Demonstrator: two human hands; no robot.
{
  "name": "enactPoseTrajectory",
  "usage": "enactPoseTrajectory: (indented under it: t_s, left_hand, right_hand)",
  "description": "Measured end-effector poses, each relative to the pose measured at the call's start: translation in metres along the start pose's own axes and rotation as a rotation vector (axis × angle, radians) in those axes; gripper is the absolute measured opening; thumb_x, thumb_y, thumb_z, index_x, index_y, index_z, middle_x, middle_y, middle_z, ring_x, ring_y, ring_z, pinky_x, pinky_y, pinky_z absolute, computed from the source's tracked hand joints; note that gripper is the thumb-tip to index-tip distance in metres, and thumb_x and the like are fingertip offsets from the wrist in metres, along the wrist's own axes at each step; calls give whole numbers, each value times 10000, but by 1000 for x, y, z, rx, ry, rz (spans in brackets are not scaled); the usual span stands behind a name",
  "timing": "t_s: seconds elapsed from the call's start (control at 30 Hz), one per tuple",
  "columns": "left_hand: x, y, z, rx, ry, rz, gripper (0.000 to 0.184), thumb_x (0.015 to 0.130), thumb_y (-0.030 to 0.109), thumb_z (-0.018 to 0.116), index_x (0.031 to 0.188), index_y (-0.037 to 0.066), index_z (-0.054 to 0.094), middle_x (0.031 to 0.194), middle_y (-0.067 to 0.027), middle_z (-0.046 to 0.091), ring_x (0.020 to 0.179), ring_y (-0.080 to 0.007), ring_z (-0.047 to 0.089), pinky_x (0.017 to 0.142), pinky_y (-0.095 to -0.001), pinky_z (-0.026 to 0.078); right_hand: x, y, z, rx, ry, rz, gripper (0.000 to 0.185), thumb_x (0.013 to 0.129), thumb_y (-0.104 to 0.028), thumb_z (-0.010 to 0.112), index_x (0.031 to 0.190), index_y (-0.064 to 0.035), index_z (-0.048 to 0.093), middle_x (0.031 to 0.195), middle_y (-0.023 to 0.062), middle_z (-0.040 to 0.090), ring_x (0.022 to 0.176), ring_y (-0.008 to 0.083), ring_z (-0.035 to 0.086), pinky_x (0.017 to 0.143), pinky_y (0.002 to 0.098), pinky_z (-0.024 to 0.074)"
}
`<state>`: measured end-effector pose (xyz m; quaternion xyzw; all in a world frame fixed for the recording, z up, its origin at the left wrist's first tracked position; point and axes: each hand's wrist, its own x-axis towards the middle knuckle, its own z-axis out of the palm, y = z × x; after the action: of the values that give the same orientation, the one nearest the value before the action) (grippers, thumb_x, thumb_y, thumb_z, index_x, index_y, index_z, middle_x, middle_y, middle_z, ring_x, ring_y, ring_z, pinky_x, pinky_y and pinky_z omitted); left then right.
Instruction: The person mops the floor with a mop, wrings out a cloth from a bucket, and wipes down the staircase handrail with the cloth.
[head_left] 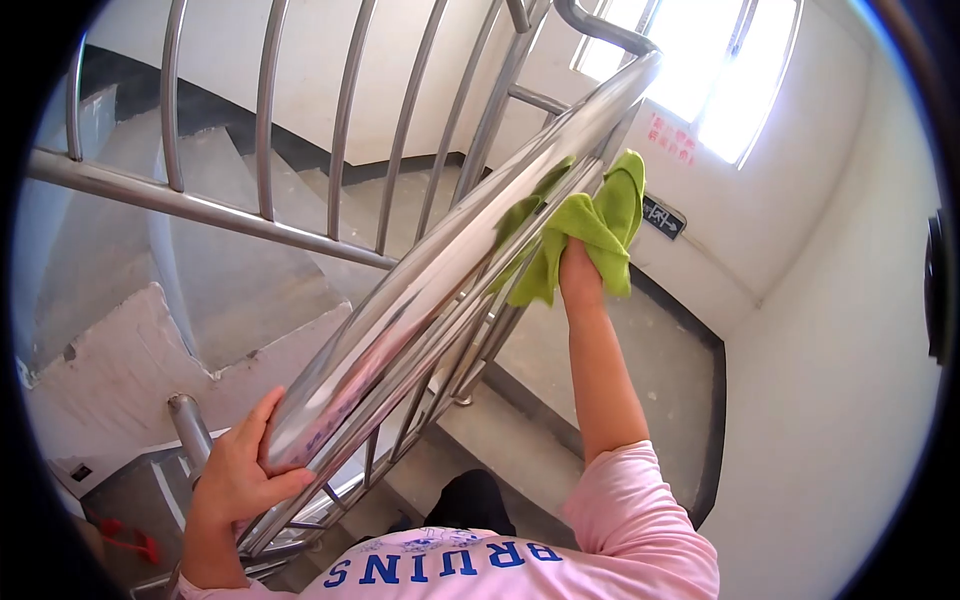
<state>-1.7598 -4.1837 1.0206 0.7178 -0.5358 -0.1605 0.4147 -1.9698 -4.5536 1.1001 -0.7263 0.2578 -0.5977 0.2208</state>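
A shiny metal handrail (400,290) slopes from near my body up toward the window. My left hand (240,465) grips its lower end, thumb over the near side and fingers around the far side. My right arm reaches forward, and my right hand (580,275) holds a lime-green cloth (600,220) against the right side of the railing, below the top rail. Folds of the cloth cover most of that hand's fingers. The cloth's green reflects in the polished handrail.
Metal balusters (350,120) and a lower rail (220,208) stand to the left. Beyond them concrete stairs (230,270) wind past. Steps (500,440) descend beneath me toward a landing (620,350). A white wall (820,370) rises on the right, with a bright window (700,60) ahead.
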Motion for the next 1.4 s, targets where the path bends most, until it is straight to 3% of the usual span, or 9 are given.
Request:
enactPoseTrajectory:
  t_s: [0.1,0.23,0.47,0.63,1.03,1.1,1.27,1.3,1.4]
  left_hand:
    - [0,-2,2,-13,16,46,898,569,250,788,1341,8,399,940,-201,633,856,-315,633,790,-329,477]
    - [-1,-3,1,-2,19,74,886,590,264,787,1345,16,397,1066,-227,606,931,-342,616,830,-347,468]
    - [-1,1,-3,37,-5,90,870,613,276,778,1346,23,383,1098,-234,582,959,-391,592,839,-378,466]
    - [-1,-6,-3,63,10,136,871,620,291,768,1350,23,374,1094,-235,580,957,-391,593,829,-380,469]
    - [-2,-2,-6,55,0,111,877,628,312,759,1362,45,362,1114,-241,571,940,-398,597,815,-397,478]
    - [-2,-1,-6,60,-5,105,877,629,310,759,1364,48,359,1115,-239,571,943,-397,597,817,-399,478]
    - [-4,-3,-7,73,1,112,870,634,300,759,1365,50,358,1115,-236,571,947,-391,597,815,-394,479]
    - [-3,-2,-7,76,3,116,869,635,298,759,1365,50,359,1114,-235,572,946,-389,598,813,-393,479]
    - [-3,0,-7,73,-2,110,867,637,296,760,1365,49,358,1110,-232,573,942,-385,601,809,-390,481]
  right_hand:
    - [3,-57,6,-346,-41,-147,335,876,-218,598,1150,-30,560,1134,122,571,1049,254,534,916,351,415]
    - [41,-44,29,-273,-76,-523,453,783,-140,652,1214,-65,535,1373,170,373,1311,313,333,1054,334,297]
    - [105,-25,15,-217,-355,-839,389,742,-77,647,1120,-20,574,1179,128,540,1164,280,458,1000,333,341]
    - [133,-12,18,461,-437,-358,236,818,-76,625,1027,6,549,957,78,551,852,159,565,738,278,480]
    - [122,3,22,700,-507,-257,329,865,-145,582,1156,-8,514,1109,103,557,994,214,564,847,296,475]
    - [110,-1,24,167,-346,-447,308,848,-158,597,1116,-14,547,1099,104,564,999,224,562,866,309,463]
    - [79,13,35,921,-546,27,417,905,-153,550,1276,0,438,1182,119,552,1039,216,573,885,322,491]
    - [66,-5,40,901,-567,-27,378,847,-138,587,1194,-2,520,1127,112,572,1026,236,564,888,338,472]
    - [27,-69,48,-322,-360,-702,309,649,-141,660,948,-69,636,995,82,576,1019,267,524,869,361,429]
